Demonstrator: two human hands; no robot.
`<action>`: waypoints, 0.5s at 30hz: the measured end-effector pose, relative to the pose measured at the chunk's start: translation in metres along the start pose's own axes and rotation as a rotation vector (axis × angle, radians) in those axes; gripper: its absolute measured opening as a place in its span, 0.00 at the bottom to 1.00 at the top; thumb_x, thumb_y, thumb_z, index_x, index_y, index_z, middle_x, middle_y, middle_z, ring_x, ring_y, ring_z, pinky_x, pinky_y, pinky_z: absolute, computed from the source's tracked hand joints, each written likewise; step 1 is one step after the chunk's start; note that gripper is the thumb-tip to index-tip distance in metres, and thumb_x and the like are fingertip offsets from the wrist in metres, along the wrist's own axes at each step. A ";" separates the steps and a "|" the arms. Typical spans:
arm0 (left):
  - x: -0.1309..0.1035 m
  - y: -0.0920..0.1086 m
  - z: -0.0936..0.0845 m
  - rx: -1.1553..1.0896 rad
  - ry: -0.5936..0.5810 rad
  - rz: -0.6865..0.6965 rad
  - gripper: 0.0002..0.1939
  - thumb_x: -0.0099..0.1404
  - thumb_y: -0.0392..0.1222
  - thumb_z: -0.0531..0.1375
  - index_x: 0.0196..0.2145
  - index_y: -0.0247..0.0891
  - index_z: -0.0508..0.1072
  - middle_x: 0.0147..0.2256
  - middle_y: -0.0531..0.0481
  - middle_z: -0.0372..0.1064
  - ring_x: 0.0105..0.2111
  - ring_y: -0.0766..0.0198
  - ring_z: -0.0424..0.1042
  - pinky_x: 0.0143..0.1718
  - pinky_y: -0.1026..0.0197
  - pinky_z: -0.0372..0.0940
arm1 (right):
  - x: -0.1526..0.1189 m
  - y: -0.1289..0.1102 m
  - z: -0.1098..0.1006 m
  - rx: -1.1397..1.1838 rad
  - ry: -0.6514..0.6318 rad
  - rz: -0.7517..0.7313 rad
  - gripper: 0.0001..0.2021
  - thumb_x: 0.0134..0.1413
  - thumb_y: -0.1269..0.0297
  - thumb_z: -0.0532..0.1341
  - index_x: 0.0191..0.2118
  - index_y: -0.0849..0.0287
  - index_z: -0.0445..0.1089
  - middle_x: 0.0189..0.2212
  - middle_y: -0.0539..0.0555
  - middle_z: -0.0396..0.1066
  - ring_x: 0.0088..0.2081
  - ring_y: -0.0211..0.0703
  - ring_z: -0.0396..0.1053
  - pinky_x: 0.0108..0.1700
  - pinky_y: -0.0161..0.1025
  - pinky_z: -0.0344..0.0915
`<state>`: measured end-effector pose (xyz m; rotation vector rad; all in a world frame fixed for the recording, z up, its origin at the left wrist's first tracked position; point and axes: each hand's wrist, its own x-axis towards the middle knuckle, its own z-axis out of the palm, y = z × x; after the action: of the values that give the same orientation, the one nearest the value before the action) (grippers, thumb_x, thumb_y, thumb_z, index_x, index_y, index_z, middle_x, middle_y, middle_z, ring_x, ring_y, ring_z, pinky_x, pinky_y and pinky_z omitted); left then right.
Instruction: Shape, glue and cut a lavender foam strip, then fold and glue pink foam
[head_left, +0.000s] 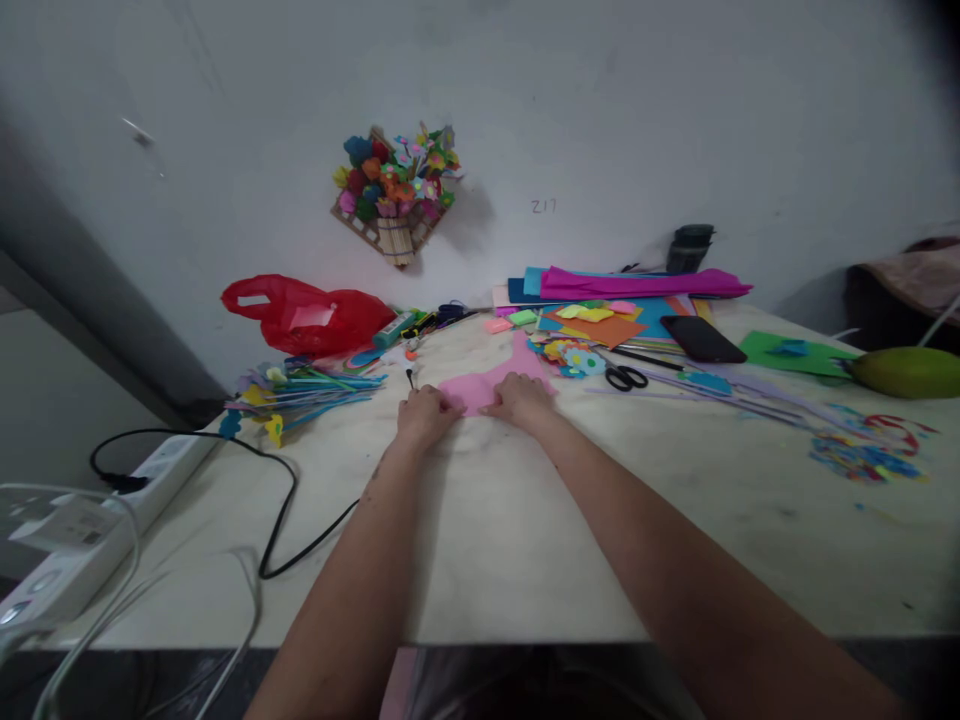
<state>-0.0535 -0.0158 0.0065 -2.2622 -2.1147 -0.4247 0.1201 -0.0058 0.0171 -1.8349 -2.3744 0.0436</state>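
A pink sheet (pixel 472 390) lies on the pale table (pixel 510 540) under both of my hands, with a narrower pink part reaching up to the right. My left hand (pixel 427 415) is at the sheet's left end, its fingers curled and closed on the near left edge. My right hand (pixel 521 400) holds the near edge further right, thumb and fingers bent together over the paper. A short gap of pink paper shows between the two hands. Just beyond my right hand are paper flowers (pixel 576 358) and black scissors (pixel 626 378).
Paper flowers on stems (pixel 315 390) and a red plastic bag (pixel 307 315) lie left. A power strip (pixel 105 530) and black cable (pixel 289 500) run along the left. Rightward are a phone (pixel 703 339), green sheet (pixel 787 352), yellow-green object (pixel 907 371) and paper scraps (pixel 862 455).
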 end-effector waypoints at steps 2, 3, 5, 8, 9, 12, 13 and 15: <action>-0.001 -0.001 -0.002 0.014 -0.019 -0.013 0.19 0.56 0.58 0.53 0.29 0.41 0.74 0.40 0.44 0.69 0.42 0.53 0.64 0.40 0.55 0.58 | 0.001 0.001 0.002 0.001 0.012 -0.005 0.27 0.49 0.40 0.52 0.37 0.58 0.73 0.42 0.63 0.66 0.46 0.54 0.63 0.43 0.46 0.57; -0.001 -0.002 -0.003 0.021 -0.029 -0.021 0.19 0.56 0.58 0.53 0.29 0.41 0.74 0.41 0.44 0.69 0.43 0.52 0.64 0.41 0.55 0.58 | 0.001 0.001 0.003 0.002 0.019 -0.009 0.27 0.49 0.39 0.52 0.37 0.58 0.73 0.42 0.63 0.66 0.45 0.54 0.63 0.43 0.46 0.57; -0.001 -0.002 -0.005 0.036 -0.049 -0.036 0.20 0.56 0.58 0.52 0.29 0.41 0.73 0.41 0.44 0.69 0.43 0.51 0.64 0.42 0.53 0.57 | 0.003 0.002 0.004 0.002 0.019 -0.010 0.27 0.48 0.39 0.52 0.38 0.58 0.73 0.42 0.62 0.66 0.45 0.55 0.63 0.43 0.46 0.57; -0.001 -0.002 -0.007 0.066 -0.074 -0.048 0.20 0.56 0.58 0.51 0.31 0.41 0.74 0.42 0.44 0.68 0.45 0.51 0.63 0.43 0.52 0.57 | 0.004 0.002 0.004 -0.004 0.001 -0.005 0.27 0.48 0.39 0.52 0.38 0.57 0.73 0.42 0.62 0.66 0.45 0.55 0.63 0.43 0.46 0.57; -0.002 -0.002 -0.008 0.074 -0.082 -0.050 0.20 0.57 0.58 0.50 0.32 0.41 0.74 0.43 0.44 0.68 0.45 0.51 0.63 0.43 0.52 0.57 | 0.004 0.001 0.003 -0.005 -0.004 -0.002 0.27 0.48 0.39 0.52 0.38 0.57 0.73 0.42 0.62 0.66 0.45 0.54 0.63 0.43 0.46 0.57; -0.003 -0.002 -0.011 0.095 -0.100 -0.049 0.20 0.57 0.56 0.50 0.32 0.41 0.74 0.44 0.44 0.67 0.46 0.51 0.62 0.44 0.52 0.56 | 0.003 0.001 0.002 -0.005 -0.007 0.003 0.26 0.48 0.39 0.52 0.38 0.57 0.73 0.43 0.61 0.66 0.46 0.54 0.63 0.43 0.46 0.57; -0.003 -0.002 -0.012 0.102 -0.104 -0.049 0.19 0.57 0.56 0.50 0.32 0.41 0.74 0.44 0.44 0.67 0.46 0.51 0.62 0.44 0.52 0.56 | 0.002 0.001 0.001 -0.003 -0.006 0.002 0.26 0.48 0.39 0.53 0.38 0.57 0.73 0.43 0.61 0.66 0.46 0.54 0.63 0.43 0.45 0.57; -0.003 -0.003 -0.013 0.117 -0.107 -0.048 0.19 0.57 0.55 0.50 0.32 0.41 0.74 0.44 0.44 0.67 0.46 0.50 0.62 0.44 0.51 0.56 | 0.002 0.001 0.001 0.000 -0.005 -0.001 0.26 0.48 0.39 0.53 0.38 0.57 0.73 0.43 0.61 0.66 0.46 0.54 0.63 0.43 0.46 0.57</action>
<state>-0.0586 -0.0212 0.0181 -2.2211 -2.1838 -0.1791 0.1202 -0.0038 0.0160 -1.8356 -2.3789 0.0486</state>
